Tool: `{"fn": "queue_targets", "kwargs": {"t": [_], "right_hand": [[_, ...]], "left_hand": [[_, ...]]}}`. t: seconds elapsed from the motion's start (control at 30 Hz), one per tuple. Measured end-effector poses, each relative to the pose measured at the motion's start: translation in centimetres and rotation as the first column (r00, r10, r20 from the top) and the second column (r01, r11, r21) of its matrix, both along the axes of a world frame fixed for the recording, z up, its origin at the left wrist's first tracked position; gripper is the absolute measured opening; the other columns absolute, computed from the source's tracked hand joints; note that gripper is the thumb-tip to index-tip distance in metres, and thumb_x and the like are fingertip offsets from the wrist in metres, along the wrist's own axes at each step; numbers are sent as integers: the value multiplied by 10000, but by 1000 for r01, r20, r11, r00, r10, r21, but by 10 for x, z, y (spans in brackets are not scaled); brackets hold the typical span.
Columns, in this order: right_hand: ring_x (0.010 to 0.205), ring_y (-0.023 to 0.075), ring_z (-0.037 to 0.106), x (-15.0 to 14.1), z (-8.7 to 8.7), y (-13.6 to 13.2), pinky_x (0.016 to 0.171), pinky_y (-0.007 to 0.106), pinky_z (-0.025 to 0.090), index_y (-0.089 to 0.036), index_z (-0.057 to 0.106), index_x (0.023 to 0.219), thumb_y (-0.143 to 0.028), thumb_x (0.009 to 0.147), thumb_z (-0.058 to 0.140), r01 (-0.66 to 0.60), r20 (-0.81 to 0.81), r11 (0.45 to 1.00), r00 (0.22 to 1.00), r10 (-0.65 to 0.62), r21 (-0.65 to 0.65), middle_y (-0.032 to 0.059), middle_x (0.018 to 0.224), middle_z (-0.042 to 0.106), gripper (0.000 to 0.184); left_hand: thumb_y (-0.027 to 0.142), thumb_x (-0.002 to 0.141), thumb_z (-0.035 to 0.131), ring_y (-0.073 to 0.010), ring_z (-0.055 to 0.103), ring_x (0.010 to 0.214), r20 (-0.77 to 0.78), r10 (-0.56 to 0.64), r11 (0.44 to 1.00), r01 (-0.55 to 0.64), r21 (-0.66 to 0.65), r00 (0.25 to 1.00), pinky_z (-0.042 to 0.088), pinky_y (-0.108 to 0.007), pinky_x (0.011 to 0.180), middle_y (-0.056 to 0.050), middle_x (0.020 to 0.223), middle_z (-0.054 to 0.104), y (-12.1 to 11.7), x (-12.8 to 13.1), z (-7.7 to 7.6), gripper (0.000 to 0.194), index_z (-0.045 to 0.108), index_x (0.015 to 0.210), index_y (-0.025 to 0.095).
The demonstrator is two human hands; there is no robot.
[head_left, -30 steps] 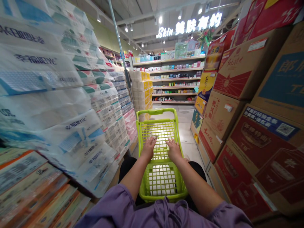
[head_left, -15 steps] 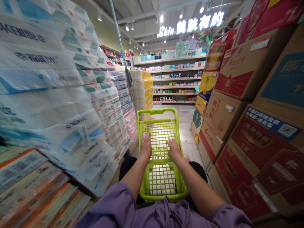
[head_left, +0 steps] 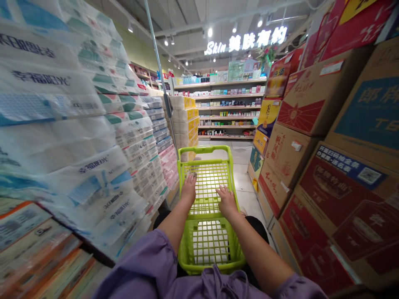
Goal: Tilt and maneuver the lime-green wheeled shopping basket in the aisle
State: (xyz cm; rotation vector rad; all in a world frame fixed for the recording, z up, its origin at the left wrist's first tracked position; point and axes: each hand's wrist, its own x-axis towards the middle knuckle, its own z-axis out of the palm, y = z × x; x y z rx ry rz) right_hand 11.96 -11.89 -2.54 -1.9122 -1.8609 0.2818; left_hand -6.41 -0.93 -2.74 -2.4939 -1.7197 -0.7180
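Lime-green, tall plastic basket with lattice sides point(head_left: 208, 216) between the person's knees in a shop aisle.
Its rim is rounded, a loop handle point(head_left: 204, 149) crosses the far end, and pale floor point(head_left: 244, 174) shows through the square openings; the left hand point(head_left: 188, 189) and right hand point(head_left: 227, 201) are unclenched above the mesh, fingers spread, though contact is unclear.

Both hands, left point(head_left: 188, 190) and right point(head_left: 227, 201), are over a green plastic shopping basket point(head_left: 207, 265). Cardboard cartons point(head_left: 299, 99) stand stacked at right.
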Motion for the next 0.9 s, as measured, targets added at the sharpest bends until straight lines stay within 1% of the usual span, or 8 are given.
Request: {"fn": "queue_targets", "kwargs": {"t": [0.13,0.2,0.33,0.47,0.53,0.67,0.83,0.9], "right_hand": [[1443,249,209,-1,1,0,1169,468,155,-206,508,1351,116,636,419,-11,1,1000,1000,11,-1,60,1526,341,789],[1443,250,208,-2,1,0,1167,469,156,-207,510,1349,117,640,415,-9,0,1000,1000,9,-5,58,1527,340,786],[1447,230,199,-1,-2,1,1172,457,136,-238,516,1342,117,638,425,6,-2,1000,1000,-6,7,37,1519,358,793],[1448,223,195,-1,-2,0,1177,450,133,-238,504,1352,114,617,430,6,-2,1000,1000,-6,2,37,1524,348,819],[1449,225,191,-1,-2,0,1178,450,136,-228,503,1354,114,612,424,5,1,1000,1000,-5,-3,39,1528,341,821],[1448,230,193,-1,-1,0,1175,453,146,-228,512,1346,107,625,422,10,15,1000,1000,-10,5,38,1519,359,800],[1449,222,192,-1,-1,0,1174,445,148,-231,504,1353,114,620,412,18,22,1000,1000,-18,1,28,1520,358,815],[1448,226,194,-1,-1,0,1172,450,150,-234,506,1351,112,628,411,17,18,1000,1000,-17,-1,27,1520,359,807]], "left_hand": [[-20,776,419,-263,292,1414,-49,81,997,-81,13,995,260,-464,1160,-157,1501,372,-11,4,-1,628,437,1385,130],[-40,744,426,-257,301,1410,-93,39,999,-37,18,995,278,-440,1152,-155,1498,379,-18,6,-2,649,446,1373,117],[-39,759,384,-219,328,1396,-142,-68,996,75,42,988,311,-418,1135,-63,1496,406,-34,6,-4,675,447,1383,209],[-37,771,390,-281,339,1387,-82,77,997,-75,24,994,310,-502,1121,-88,1504,389,-42,9,-4,664,452,1388,204],[-62,726,415,-274,315,1401,-72,22,1000,-21,10,997,299,-498,1132,-95,1511,375,-43,12,-4,721,431,1401,192],[-59,729,405,-211,311,1407,-61,-231,972,234,35,971,293,-456,1154,-64,1497,403,-44,11,-8,751,394,1424,225],[-78,723,410,-239,355,1383,83,-102,994,98,47,991,330,-459,1136,-120,1471,428,-40,7,-7,700,475,1372,176],[-81,733,389,-220,374,1371,128,-156,986,148,71,979,344,-437,1132,-109,1461,442,-39,9,-7,696,483,1368,189]]}}
